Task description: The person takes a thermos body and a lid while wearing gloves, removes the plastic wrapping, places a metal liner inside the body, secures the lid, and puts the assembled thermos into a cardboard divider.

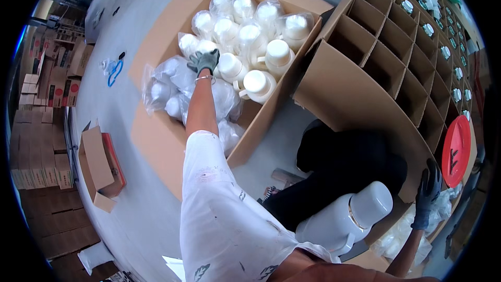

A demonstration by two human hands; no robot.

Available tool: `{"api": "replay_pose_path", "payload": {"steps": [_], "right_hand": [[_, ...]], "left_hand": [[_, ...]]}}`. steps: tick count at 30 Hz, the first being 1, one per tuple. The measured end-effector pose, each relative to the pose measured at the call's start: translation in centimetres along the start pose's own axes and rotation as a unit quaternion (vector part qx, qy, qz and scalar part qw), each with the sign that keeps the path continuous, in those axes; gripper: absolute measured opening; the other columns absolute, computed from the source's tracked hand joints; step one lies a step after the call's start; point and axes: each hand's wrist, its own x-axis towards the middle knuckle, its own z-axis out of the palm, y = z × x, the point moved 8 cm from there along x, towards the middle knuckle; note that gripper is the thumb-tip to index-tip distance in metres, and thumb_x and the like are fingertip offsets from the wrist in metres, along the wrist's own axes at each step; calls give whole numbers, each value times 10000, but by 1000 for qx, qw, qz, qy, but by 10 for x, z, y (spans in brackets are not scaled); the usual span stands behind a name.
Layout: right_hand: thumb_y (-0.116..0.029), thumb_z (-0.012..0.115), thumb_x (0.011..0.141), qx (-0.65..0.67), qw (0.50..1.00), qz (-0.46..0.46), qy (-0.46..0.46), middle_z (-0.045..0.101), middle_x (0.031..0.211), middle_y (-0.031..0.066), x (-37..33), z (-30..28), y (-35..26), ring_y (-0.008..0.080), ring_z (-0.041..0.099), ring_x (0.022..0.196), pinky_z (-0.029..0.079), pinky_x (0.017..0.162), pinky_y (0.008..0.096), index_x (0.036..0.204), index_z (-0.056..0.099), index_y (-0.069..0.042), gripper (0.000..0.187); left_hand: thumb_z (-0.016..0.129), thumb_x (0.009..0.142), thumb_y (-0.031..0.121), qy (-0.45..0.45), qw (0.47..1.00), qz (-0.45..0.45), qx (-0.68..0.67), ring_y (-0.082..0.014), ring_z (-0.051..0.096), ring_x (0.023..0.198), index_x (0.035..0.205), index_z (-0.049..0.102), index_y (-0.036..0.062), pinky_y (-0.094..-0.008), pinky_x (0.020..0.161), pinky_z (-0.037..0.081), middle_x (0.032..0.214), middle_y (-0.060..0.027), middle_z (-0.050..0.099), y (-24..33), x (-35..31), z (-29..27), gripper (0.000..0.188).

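Observation:
My left hand [204, 62], in a grey-green glove, reaches into a large cardboard box [258, 133]. Its fingers are apart and bent down over the bagged flasks; contact beneath them is hidden. Just right of it stand unwrapped white thermos jugs [258, 84] with handles, while others behind are in clear plastic bags. At the lower right my right hand [429, 190], in a dark glove, has its fingers stretched along the side of a divided carton [360, 81], beside a red oval plastic piece [456, 150]. A larger white thermos jug [347, 218] lies tilted against my body.
Several silver-topped items [428, 30] sit in the carton's far compartments. A small opened box [99, 167] and a blue strap [115, 73] lie on the floor to the left, near stacked cartons [39, 151]. Plastic wrap [404, 237] is bunched below my right hand.

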Motion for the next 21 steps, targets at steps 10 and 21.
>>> {"api": "replay_pose_path", "payload": {"steps": [10,21], "right_hand": [[-88,600,891,-43,995,-90,31,572,1275,153,51,-12,-51,313,538,1191,394,1025,396,1271,558,-37,386],[-379,667,870,650,709,16,-272,672,913,100,174,44,-254,162,658,727,566,672,302,1108,629,-50,408]], "left_hand": [[438,896,95,154,832,446,-290,-257,607,1003,1003,669,43,-374,909,462,1076,-108,657,66,-82,-107,261],[297,1018,425,56,519,735,-433,-215,468,1248,1320,476,-12,-343,1072,335,1329,-151,530,222,-419,-296,561]]}}
